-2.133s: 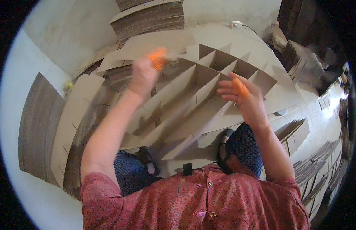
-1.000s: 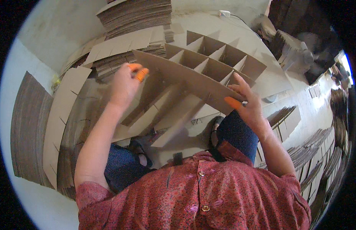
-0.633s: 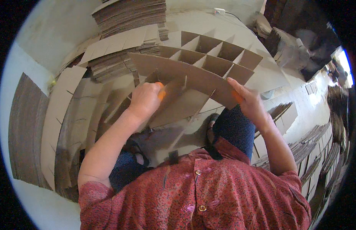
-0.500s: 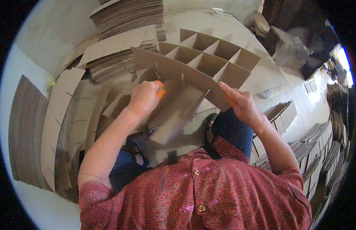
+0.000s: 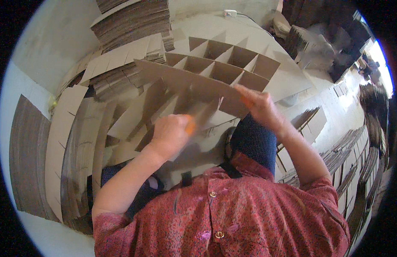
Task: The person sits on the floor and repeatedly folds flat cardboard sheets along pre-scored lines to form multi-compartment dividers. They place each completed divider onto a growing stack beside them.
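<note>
The right hand (image 5: 259, 104) is pinching the cardboard grid (image 5: 207, 88) at its near right end; the left hand (image 5: 170, 132) is hovering, curled and blurred, on the grid's near side; slotted sheets (image 5: 117, 59) are lying stacked left of the grid.

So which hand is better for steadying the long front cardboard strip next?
Probably the right hand: it's at the right end of the strip, while the left hand, blurred, is in front of it.

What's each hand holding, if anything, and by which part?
Right hand: a cardboard strip, near its right end. Left hand: too blurred to tell.
</note>
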`<state>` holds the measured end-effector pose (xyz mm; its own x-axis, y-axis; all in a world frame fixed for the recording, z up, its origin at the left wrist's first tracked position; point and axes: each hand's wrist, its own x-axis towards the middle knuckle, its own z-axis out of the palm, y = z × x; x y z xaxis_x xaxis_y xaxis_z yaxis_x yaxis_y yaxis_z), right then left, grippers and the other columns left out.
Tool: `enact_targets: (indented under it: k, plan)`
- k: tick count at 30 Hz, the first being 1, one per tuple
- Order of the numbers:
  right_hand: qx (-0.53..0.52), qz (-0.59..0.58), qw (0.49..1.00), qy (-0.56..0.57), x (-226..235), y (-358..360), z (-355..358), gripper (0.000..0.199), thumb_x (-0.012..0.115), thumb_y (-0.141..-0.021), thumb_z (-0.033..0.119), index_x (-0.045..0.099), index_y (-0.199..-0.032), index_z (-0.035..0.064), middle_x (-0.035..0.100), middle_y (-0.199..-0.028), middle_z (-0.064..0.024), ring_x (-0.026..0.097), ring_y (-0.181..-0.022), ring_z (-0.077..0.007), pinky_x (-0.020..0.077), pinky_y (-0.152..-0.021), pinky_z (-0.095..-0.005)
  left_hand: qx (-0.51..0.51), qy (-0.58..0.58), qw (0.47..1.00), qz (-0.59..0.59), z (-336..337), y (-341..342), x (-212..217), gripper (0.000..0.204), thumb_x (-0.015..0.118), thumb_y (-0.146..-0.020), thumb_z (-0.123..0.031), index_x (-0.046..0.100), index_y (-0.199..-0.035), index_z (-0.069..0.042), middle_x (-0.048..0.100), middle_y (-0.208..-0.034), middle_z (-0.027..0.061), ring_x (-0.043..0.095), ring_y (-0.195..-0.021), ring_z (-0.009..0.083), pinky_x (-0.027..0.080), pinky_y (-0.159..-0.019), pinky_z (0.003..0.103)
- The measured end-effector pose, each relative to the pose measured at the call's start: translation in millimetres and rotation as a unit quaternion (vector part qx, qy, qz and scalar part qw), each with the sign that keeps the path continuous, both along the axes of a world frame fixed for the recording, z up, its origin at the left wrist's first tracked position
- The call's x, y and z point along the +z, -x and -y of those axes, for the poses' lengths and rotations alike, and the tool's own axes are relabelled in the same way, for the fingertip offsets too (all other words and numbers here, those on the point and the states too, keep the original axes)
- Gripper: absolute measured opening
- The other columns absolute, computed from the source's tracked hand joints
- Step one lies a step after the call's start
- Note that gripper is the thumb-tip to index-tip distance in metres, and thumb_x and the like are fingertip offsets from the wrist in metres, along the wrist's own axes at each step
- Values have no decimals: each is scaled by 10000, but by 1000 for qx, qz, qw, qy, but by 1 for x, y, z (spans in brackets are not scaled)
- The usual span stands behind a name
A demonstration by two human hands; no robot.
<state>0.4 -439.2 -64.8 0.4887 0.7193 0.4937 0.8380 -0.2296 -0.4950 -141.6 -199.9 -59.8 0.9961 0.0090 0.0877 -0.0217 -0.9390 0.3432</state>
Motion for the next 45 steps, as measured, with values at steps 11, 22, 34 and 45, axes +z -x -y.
enact_targets:
  k: [11, 22, 34, 45]
  plan:
    - [-57, 112, 984, 123, 26, 10, -2, 449, 597, -806, 172, 483, -1228, 70, 597, -1004, -181, 556, -941, -376, 470, -802, -421, 95, -50, 967, 230, -62, 11, 35, 311, 666, -767, -296, 642, -949, -45, 635, -831, 122, 609, -741, 281, 482, -639, 371]
    - [48, 42, 985, 157, 34, -6, -101, 546, 501, -722, -25, 423, -1262, 8, 567, -746, -228, 562, -679, -385, 455, -641, -428, 121, -24, 991, 42, -121, -13, 13, 171, 595, -776, -131, 644, -909, -36, 622, -800, 190, 601, -745, 347, 471, -670, 412]
    - [-8, 126, 954, 273, 0, -23, -118, 532, 509, -737, 40, 449, -1265, 74, 587, -697, -177, 583, -662, -345, 460, -598, -435, 120, 105, 984, 75, -148, -40, 13, 228, 638, -794, -169, 644, -977, -34, 659, -910, 135, 623, -798, 229, 478, -720, 319]
    - [-84, 148, 958, 231, -14, -70, -126, 492, 508, -769, 96, 461, -1257, 143, 607, -690, -155, 611, -657, -341, 505, -583, -431, 143, -111, 975, 130, -241, -136, -2, 365, 622, -802, -198, 571, -1122, -30, 586, -1082, 146, 556, -963, 299, 456, -809, 381]
